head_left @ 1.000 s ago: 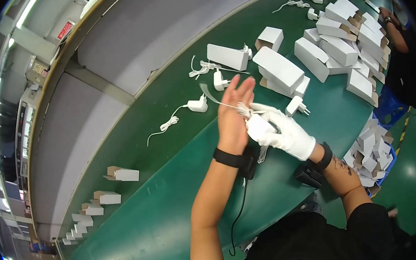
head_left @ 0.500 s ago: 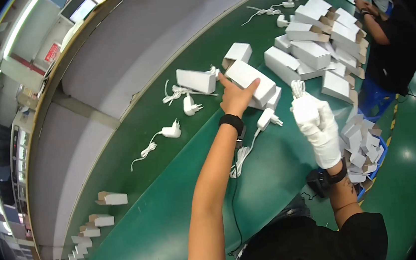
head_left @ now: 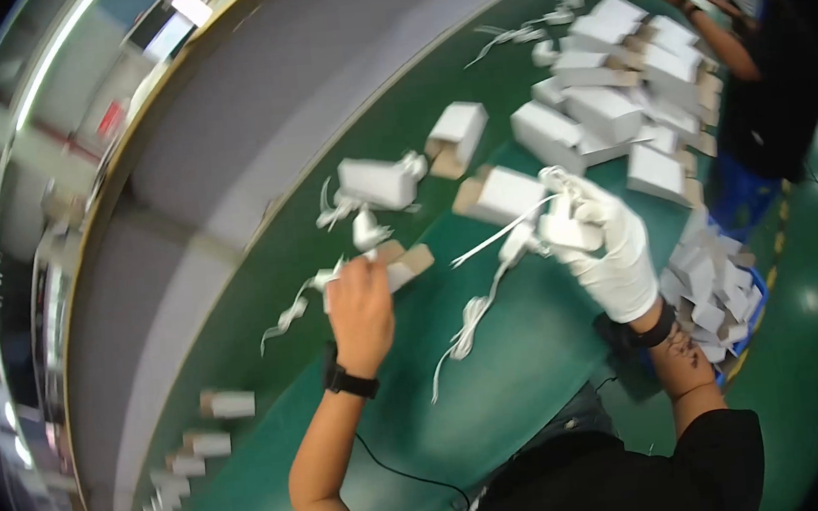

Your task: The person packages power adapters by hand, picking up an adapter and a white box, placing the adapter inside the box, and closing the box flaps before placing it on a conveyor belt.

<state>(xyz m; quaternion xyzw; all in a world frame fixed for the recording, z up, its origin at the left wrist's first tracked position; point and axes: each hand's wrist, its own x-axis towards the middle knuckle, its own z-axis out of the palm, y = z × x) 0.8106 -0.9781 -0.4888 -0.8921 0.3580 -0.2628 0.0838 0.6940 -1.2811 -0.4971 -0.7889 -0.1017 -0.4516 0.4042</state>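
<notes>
My bare left hand (head_left: 361, 314) is closed over a small white box (head_left: 401, 274) whose brown inner flaps stand open; the hand hides much of it. In my white-gloved right hand (head_left: 616, 255) is a white power adapter (head_left: 569, 228), its bundled cable (head_left: 559, 180) at the fingertips and one loose end trailing left. Just left of the glove, another white plug adapter (head_left: 516, 243) lies on the green surface with its coiled cord (head_left: 470, 326). Beyond it rests a white box (head_left: 513, 193) with an open brown flap. More plug adapters (head_left: 365, 230) lie past my left hand.
White boxes (head_left: 602, 114) are heaped at the far right. A blue bin (head_left: 757, 306) full of small white boxes stands at the right. Another person's arm (head_left: 723, 43) reaches over the far end. Boxes (head_left: 234, 403) line the left side, and a grey panel (head_left: 219, 126) borders the green belt.
My left hand has moved left and nearer with a white box, which now has its flaps open. My right hand has shifted slightly left and lower with the adapter; its cable end now hangs loose.
</notes>
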